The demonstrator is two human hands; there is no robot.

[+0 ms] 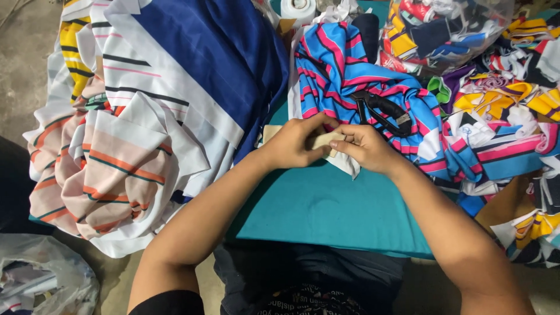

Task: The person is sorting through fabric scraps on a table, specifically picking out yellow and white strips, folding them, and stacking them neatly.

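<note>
My left hand [294,142] and my right hand [367,149] meet over a teal work surface [326,210]. Both pinch a small beige piece [324,140] lying on the edge of a blue, pink and black striped fabric [338,70]. The fingers of both hands are closed on that piece and on the white fabric edge [349,165] under it. A pair of black-handled scissors [382,111] lies on the striped fabric just beyond my right hand.
A heap of white, peach-striped and dark blue fabric [146,116] fills the left. Colourful fabric scraps [501,105] pile up at the right, with a clear bag of scraps [443,29] behind. A white thread spool [297,9] stands at the back. A plastic bag [41,280] lies lower left.
</note>
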